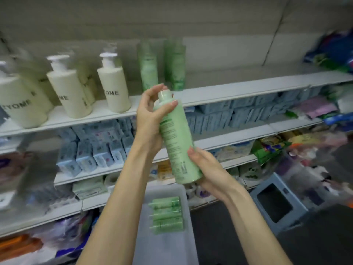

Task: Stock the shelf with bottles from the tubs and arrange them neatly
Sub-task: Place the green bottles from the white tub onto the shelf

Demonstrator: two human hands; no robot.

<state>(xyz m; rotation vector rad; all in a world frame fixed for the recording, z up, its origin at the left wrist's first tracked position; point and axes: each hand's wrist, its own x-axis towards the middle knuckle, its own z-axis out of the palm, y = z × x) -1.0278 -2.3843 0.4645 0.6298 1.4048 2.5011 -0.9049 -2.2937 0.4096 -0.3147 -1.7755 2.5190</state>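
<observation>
Green bottle (pixel 177 142) is gripped near the neck by the left hand (pixel 149 119) and at the base by the right hand (pixel 210 169) — tilted, in front of the top shelf (pixel 248 90). Best stood upright just beside the shelved green bottles (pixel 150 67) — label turned outward.

Top shelf (pixel 238 88): white board. Cream pump bottles (pixel 114 87) stand in rows at left, with two upright green bottles (pixel 149 67) just right of them, toward the back. Lower shelf (pixel 219 139): blue-white packets (pixel 238 111) packed on edge. Dark floor (pixel 229 226): translucent tub (pixel 164 249) holding flat-laid green bottles (pixel 166 215), and a grey plastic piece (pixel 277 203) with a dark opening beside it.
</observation>
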